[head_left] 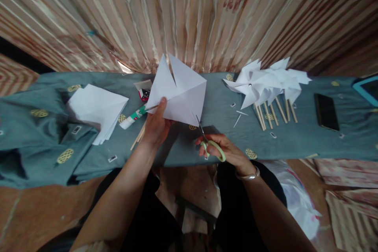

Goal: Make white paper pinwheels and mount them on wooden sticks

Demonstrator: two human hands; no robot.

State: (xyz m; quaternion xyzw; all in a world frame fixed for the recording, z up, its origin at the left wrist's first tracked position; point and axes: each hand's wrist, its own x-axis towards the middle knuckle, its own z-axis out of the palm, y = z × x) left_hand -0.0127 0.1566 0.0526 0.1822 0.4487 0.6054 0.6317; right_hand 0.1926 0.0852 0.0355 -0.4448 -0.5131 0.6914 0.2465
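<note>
A square sheet of white paper [186,98] is held up by my left hand [159,122], with the thumb on top and the fingers beneath. One slit runs from its top corner toward the middle, and creases cross it. My right hand [217,147] grips scissors [213,147] with pale green handles. Their blades are parted at the sheet's lower right corner, with the paper between or just beside them. Left of the sheet lie a glue stick [132,117], a small red box [144,93] with shiny bits inside, and some wooden sticks [137,137].
A stack of white paper [97,110] lies at the left on the green cloth [177,153]. To the right are several paper pinwheels [265,82] on sticks, small white strips [238,118], a black phone [326,112] and a blue-edged device [367,88]. A corrugated wall [189,19] stands behind.
</note>
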